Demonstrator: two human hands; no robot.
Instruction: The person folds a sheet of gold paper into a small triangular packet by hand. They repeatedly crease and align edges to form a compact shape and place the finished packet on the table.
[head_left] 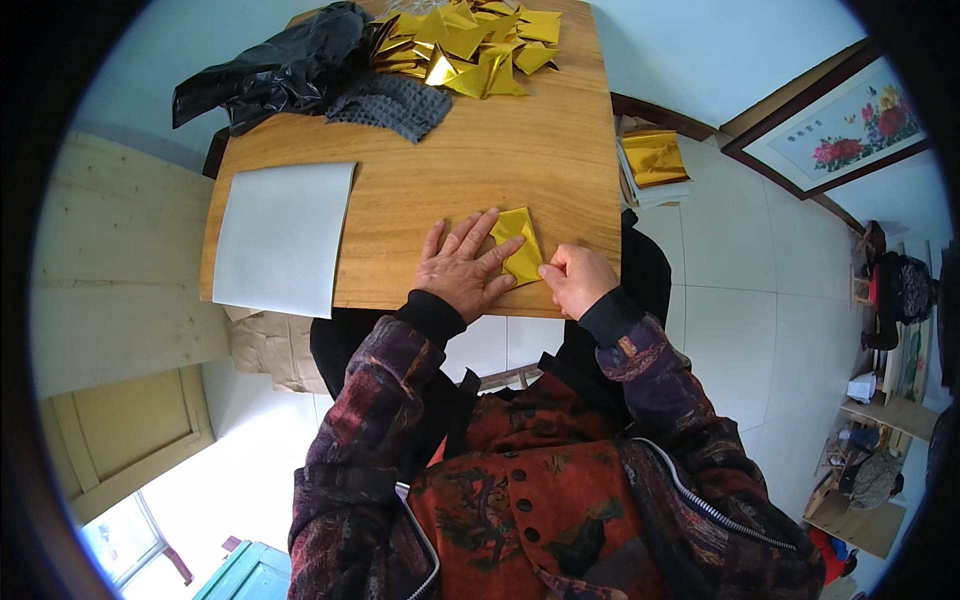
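A small folded piece of gold foil paper [524, 262] lies near the front edge of the wooden table. My left hand [462, 264] rests flat with spread fingers, some of them over the paper's left side. At the lower right edge of the paper is my right hand [583, 280], its fingers curled in and the thumb and forefinger pinching that edge. Toward the far end of the table sits a pile of folded gold foil shapes [465, 45]. A stack of silvery-white sheets [280, 235] lies to the left of my hands.
A black plastic bag [280, 65] and a dark grey textured cloth [395, 105] lie at the table's far left. Beyond the table's right edge, more gold foil sheets [657, 157] top a stack. A framed flower picture [850, 130] leans at the right.
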